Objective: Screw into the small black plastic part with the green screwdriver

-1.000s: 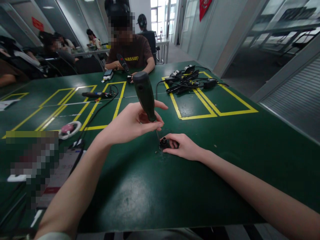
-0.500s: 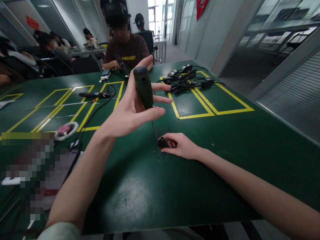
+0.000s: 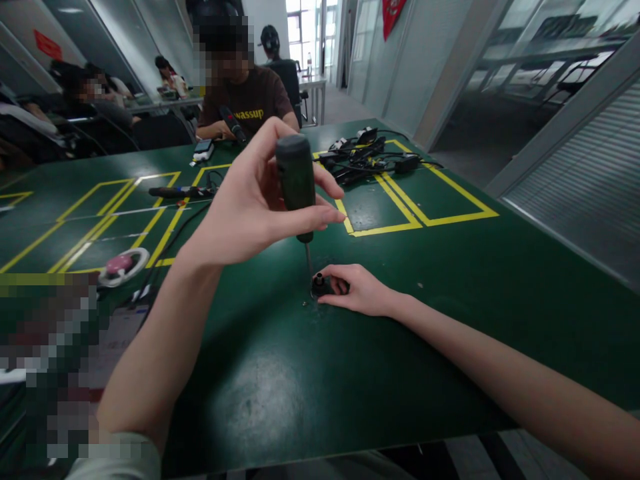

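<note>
A screwdriver [image 3: 296, 183] with a thick dark handle stands nearly upright in my left hand [image 3: 250, 200], whose thumb and fingers are round the handle. Its thin shaft runs down to the left edge of a small black part [image 3: 320, 285] that has a short round post on top; the exact contact of the tip is too small to make out. The thumb and fingers of my right hand [image 3: 363, 290] pinch that part against the green table [image 3: 280, 360]. Just left of the part lies a tiny screw-like piece [image 3: 305, 304].
A heap of black cables [image 3: 367, 157] lies at the back right, by yellow tape outlines. At left are a dark pen-shaped tool [image 3: 175, 192] with a cord and a white ring with a pink middle [image 3: 120, 265]. A co-worker [image 3: 245, 100] sits across the table.
The screwdriver has gone from leaning to almost upright, and my left fingers have closed further round its handle. My right hand still holds the black part. The whole view has shifted slightly.
</note>
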### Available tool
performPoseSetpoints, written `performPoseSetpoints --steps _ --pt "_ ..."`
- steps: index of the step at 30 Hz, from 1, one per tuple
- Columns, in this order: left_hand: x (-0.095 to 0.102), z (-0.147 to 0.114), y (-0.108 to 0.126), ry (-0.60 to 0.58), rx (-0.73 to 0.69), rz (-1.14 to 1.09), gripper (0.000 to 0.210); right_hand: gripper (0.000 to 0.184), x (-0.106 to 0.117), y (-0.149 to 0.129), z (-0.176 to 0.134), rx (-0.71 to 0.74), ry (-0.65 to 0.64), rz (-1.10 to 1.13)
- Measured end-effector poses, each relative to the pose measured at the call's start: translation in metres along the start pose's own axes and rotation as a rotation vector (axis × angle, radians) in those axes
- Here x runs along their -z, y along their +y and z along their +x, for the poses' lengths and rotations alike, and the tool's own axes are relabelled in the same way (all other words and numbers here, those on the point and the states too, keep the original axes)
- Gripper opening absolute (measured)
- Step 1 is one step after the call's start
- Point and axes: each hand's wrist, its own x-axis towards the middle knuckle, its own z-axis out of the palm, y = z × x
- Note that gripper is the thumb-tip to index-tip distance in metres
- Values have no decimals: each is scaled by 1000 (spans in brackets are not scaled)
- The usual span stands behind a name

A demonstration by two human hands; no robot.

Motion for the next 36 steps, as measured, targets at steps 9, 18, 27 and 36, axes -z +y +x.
performPoseSetpoints --steps 9,18,27,36 --pt "-27 2 -23 120 -37 -214 33 34 0 1 0 -8 0 -11" --pt "-26 4 -2 38 202 -471 80 33 -1 2 0 3 3 -20" --pt "-26 1 -7 87 241 -452 62 33 1 -1 0 -4 0 -15" --pt "-16 0 -4 -55 338 -504 81 36 -1 2 0 9 4 -5"
